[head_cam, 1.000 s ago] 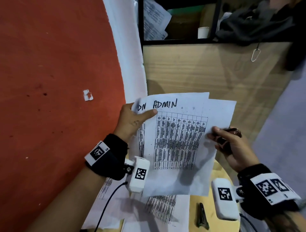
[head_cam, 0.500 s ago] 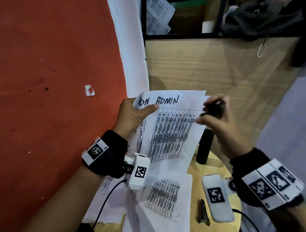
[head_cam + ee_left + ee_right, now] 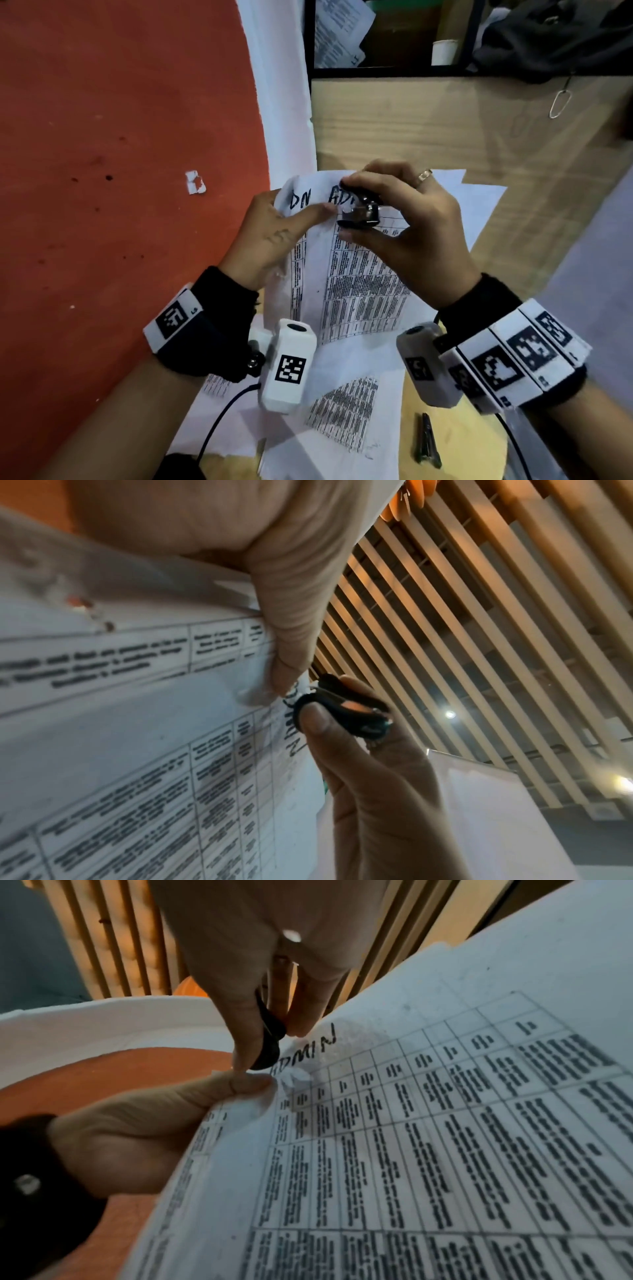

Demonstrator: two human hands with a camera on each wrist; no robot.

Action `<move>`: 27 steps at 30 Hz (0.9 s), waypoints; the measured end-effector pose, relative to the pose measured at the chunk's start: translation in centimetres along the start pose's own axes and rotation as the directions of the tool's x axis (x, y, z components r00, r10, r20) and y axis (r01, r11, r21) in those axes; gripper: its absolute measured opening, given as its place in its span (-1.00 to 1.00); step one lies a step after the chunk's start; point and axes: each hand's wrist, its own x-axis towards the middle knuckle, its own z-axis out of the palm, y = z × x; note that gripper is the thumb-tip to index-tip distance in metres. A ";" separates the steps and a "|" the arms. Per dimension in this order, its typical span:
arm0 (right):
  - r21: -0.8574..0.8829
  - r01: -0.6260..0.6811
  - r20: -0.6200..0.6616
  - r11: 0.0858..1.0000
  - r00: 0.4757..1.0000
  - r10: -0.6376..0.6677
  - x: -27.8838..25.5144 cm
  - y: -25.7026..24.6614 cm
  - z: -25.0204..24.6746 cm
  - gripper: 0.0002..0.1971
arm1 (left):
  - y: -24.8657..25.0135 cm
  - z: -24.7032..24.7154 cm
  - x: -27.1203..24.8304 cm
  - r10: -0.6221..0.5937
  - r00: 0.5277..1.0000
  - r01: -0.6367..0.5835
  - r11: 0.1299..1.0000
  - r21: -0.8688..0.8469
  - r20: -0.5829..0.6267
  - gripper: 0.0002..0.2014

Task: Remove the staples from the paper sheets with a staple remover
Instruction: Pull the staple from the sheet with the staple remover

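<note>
Our left hand (image 3: 270,240) pinches the paper sheets (image 3: 356,294) at their upper-left corner, long axis running away from us; our right hand (image 3: 407,233) grips the staple remover (image 3: 359,216), its claws pointing left at that corner.

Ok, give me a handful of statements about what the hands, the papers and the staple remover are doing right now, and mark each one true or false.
1. The right hand grips the staple remover. True.
2. The left hand lies flat on the table. False: its thumb presses the top of the held paper sheets.
3. The remover is at the sheets' bottom edge. False: it is at the top, by the handwritten heading.
4. The top sheet carries a printed table. True.
5. More printed sheets lie below the hands. True.
</note>
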 end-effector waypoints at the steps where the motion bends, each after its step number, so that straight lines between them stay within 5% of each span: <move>1: 0.012 0.008 -0.018 1.000 1.000 -0.008 0.0 -0.1 0.1 -0.56 | 0.2 0.1 -0.1 -0.001 1.000 0.001 1.000 -0.012 0.007 -0.86; 27: -0.110 0.112 0.021 0.988 0.994 -0.111 -0.2 -0.3 -0.6 -0.68 | 1.5 1.3 -1.4 0.070 0.996 -0.074 0.996 -0.059 -0.057 -0.87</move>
